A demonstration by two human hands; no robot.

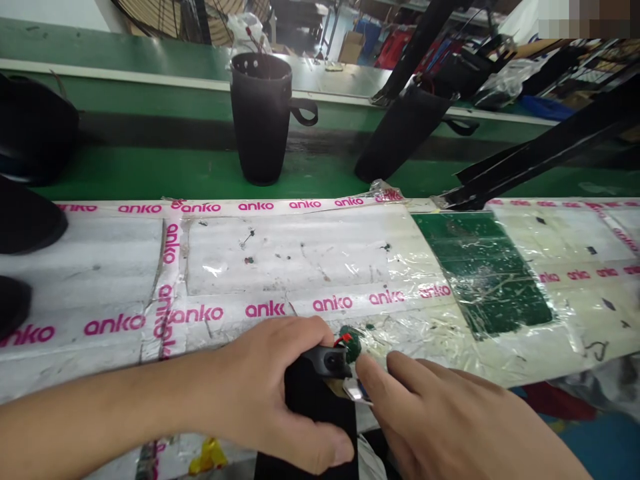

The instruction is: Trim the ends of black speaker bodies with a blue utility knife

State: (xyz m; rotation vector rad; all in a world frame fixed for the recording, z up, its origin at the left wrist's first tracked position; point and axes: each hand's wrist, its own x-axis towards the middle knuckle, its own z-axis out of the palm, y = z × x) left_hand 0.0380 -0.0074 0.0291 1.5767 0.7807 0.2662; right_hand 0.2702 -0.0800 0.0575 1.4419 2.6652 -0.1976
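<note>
At the bottom centre, my left hand (273, 383) is wrapped round a black sleeve (323, 400) with a dark, shiny rim piece. A short red wire (343, 339) pokes up from that rim. My right hand (440, 407) is closed beside the rim, its fingertips at a small shiny metal piece (357, 391). My own fingers hide most of what the right hand grips, so its kind cannot be made out. The lower part of the sleeve runs out of the picture.
A black cup-shaped sleeve (263, 123) with a side loop stands on the green conveyor belt (175, 157). Another sleeve (403, 133) leans to its right, near a black metal bar (550, 143). More dark pieces (30, 217) lie left. Pink-lettered tape (305, 205) crosses the white bench.
</note>
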